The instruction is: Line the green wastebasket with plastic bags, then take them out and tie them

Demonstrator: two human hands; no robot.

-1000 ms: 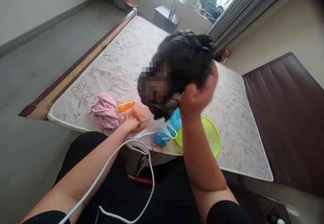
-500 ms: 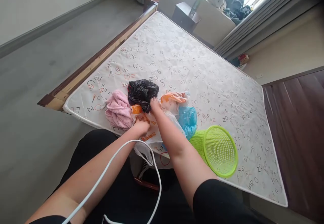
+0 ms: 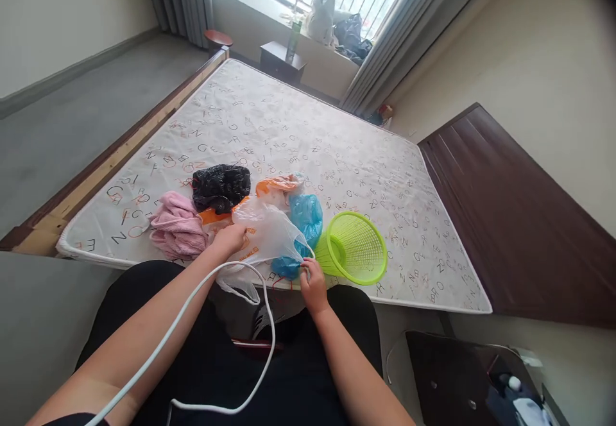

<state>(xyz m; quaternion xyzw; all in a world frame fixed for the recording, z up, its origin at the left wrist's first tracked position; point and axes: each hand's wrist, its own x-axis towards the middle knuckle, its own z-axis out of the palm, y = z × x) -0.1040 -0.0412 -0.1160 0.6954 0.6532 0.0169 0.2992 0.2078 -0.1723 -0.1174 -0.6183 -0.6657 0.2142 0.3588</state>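
A white plastic bag (image 3: 272, 230) with orange print is stretched out near the mattress edge. My right hand (image 3: 314, 285) pinches one of its handles. My left hand (image 3: 231, 240) is closed on the bag's left part, its fingertips partly hidden. Just left of that hand lies a crumpled pink towel (image 3: 178, 224). Beyond it sits a bunched black plastic bag (image 3: 221, 187), with an orange piece of plastic (image 3: 212, 215) under its near edge. A blue plastic bag (image 3: 307, 217) and an orange-and-white plastic bag (image 3: 279, 185) lie behind and right of the white bag.
A green mesh basket (image 3: 359, 246) lies on its side right of the bags, on the letter-printed mattress (image 3: 269, 118). A white cable (image 3: 192, 301) loops in front of me. A dark nightstand (image 3: 279, 60) stands by the window, and a brown headboard (image 3: 520, 221) is at right.
My right hand has moved from beside the black bag toward me and right, drawing out the white bag's handle. My left hand stays near the towel. The view has turned right.
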